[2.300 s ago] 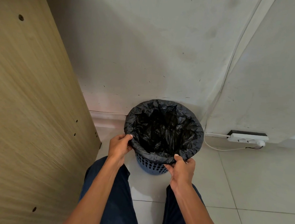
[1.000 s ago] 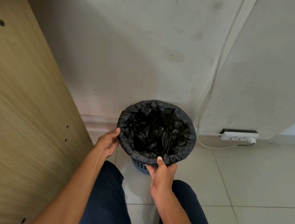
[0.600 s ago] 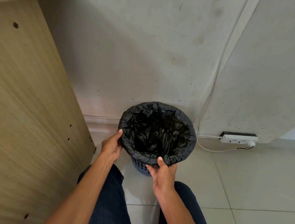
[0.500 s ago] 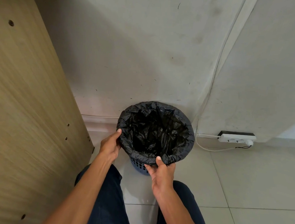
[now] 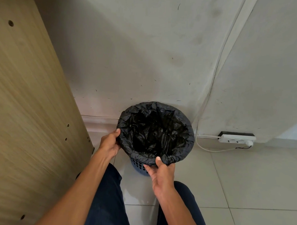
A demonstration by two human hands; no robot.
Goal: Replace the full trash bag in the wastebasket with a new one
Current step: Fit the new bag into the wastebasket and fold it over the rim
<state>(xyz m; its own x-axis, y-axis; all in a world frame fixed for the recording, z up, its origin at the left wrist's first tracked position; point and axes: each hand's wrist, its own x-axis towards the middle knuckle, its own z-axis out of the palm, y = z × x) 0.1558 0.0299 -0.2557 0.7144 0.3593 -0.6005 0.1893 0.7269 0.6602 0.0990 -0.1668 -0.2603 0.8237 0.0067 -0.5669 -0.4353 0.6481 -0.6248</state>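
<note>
A blue slatted wastebasket (image 5: 138, 167) stands on the tiled floor against the wall. A black trash bag (image 5: 155, 131) lines it, and the bag's edge is folded down over the rim all round. My left hand (image 5: 109, 143) grips the folded bag edge at the rim's left side, thumb on top. My right hand (image 5: 162, 172) holds the near edge of the rim, thumb pressed on the folded plastic and fingers underneath. The bag's inside looks dark and crumpled; I cannot see its contents.
A wooden cabinet side (image 5: 28, 115) rises close on the left. A white power strip (image 5: 236, 139) with a cable (image 5: 209, 149) lies on the floor to the right, by the wall. My legs in dark trousers (image 5: 110, 200) are below the basket.
My right hand slid from the rim's near right to its near middle, and my left hand shifted along the left side. The basket and bag stayed in place.
</note>
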